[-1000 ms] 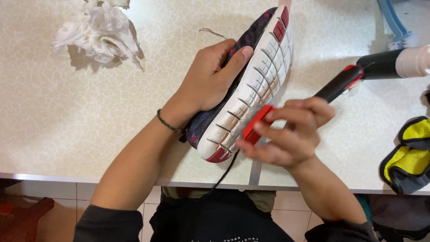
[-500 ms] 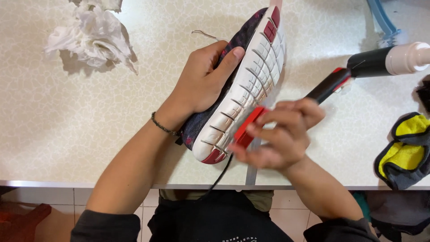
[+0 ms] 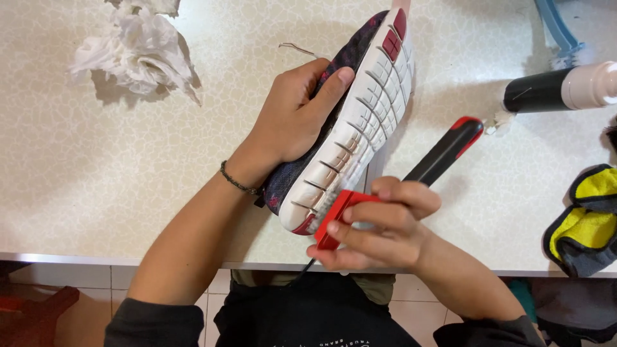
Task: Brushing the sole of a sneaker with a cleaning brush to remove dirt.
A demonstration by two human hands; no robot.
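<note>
- Nearest the person, the right hand (image 3: 379, 231) is clamped around a brush (image 3: 398, 193) with a red head and a black-and-red handle; the fingers wrap over the head, and its red edge touches the heel end of the shoe's sole.
- The left hand (image 3: 299, 115) is closed on a dark patterned shoe (image 3: 350, 128), thumb over the edge by the sole and palm against the fabric upper, tilting it on its side so the white grooved sole faces the brush.
- The shoe rests on the pale patterned table (image 3: 96, 193), heel close to the near edge and toe pointing away — a loose lace end trails beyond it.
- The step in hand looks like scrubbing the sole at the heel. Going further along it would call for a firm hold from the left hand, with the brush head kept flat to the grooves.
- To the right, well apart from the hands, a yellow-and-grey cloth (image 3: 588, 218) lies at the table's edge.
- Farther off, a black bottle with a white cap (image 3: 556, 90) lies on its side near the tip of the brush handle — the closest thing a wide stroke might knock.
- At the far left, a crumpled white tissue (image 3: 138, 54) sits clear of the work, and nothing stands between brush and sole.
</note>
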